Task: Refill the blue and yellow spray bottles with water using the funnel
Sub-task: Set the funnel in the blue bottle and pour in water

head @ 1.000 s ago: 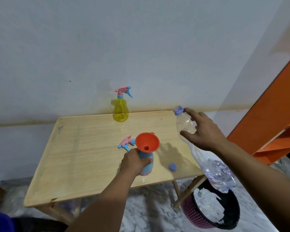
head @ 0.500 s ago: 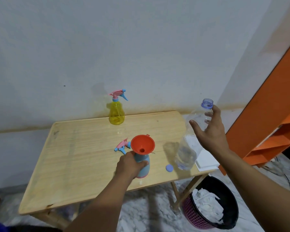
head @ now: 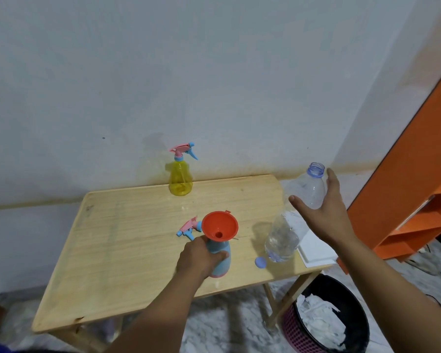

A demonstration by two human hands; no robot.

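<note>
My left hand (head: 199,258) grips the blue spray bottle (head: 222,263), which stands near the front of the wooden table (head: 125,250). An orange funnel (head: 219,226) sits in its open neck. Its pink and blue spray head (head: 189,226) lies on the table just behind. The yellow spray bottle (head: 180,179), spray head on, stands at the back edge by the wall. A clear plastic water bottle (head: 283,240), uncapped and holding a little water, stands at the right. My right hand (head: 323,212) is behind its upper part with fingers straight and thumb spread. Its blue cap (head: 260,262) lies beside the base.
A white flat sheet or tray (head: 313,248) lies at the table's right edge. Below that corner stands a black bin (head: 329,324) with crumpled paper. An orange shelf unit (head: 418,200) stands to the right. The wall runs close behind the table.
The clear bottle went from tilted in my right hand beyond the table's right edge to standing upright on the table, and my right hand's fingers have straightened. My left hand kept its grip.
</note>
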